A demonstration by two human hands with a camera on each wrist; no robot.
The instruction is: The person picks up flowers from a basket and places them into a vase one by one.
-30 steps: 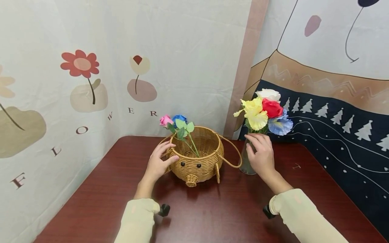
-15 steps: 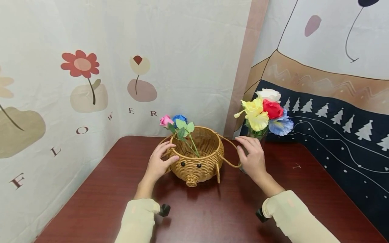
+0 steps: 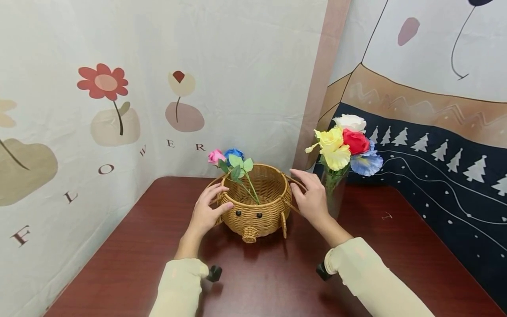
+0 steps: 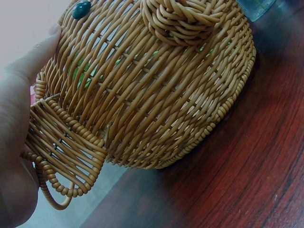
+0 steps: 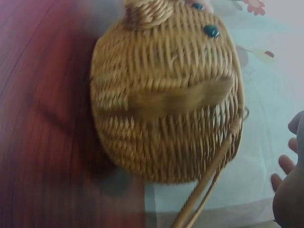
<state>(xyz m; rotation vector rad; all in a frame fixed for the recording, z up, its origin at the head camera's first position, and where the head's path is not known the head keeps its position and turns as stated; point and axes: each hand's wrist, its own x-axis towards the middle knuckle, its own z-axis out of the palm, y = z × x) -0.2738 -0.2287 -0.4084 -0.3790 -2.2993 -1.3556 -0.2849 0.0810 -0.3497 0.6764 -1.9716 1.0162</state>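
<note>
A wicker basket (image 3: 269,223) with black bead eyes and a round snout stands mid-table. A pink rose (image 3: 216,156) and a blue rose (image 3: 234,153) lean over its left rim, their stems inside. My left hand (image 3: 203,211) holds the basket's left side, thumb against the front near one eye; in the left wrist view the ear (image 4: 69,149) lies against the palm. My right hand (image 3: 313,198), fingers extended and holding nothing, is by the right handle (image 3: 295,207), between basket and glass vase (image 3: 334,198). Whether it touches the handle I cannot tell.
Yellow (image 3: 334,149), red (image 3: 355,141), white (image 3: 350,122) and blue (image 3: 366,161) flowers fill the vase at the right rear. The dark red table (image 3: 253,281) ends against printed cloth (image 3: 245,79) behind.
My right hand has moved left, away from the vase to beside the basket's right handle, leaving the bouquet standing in the vase. The left hand and basket have not moved.
</note>
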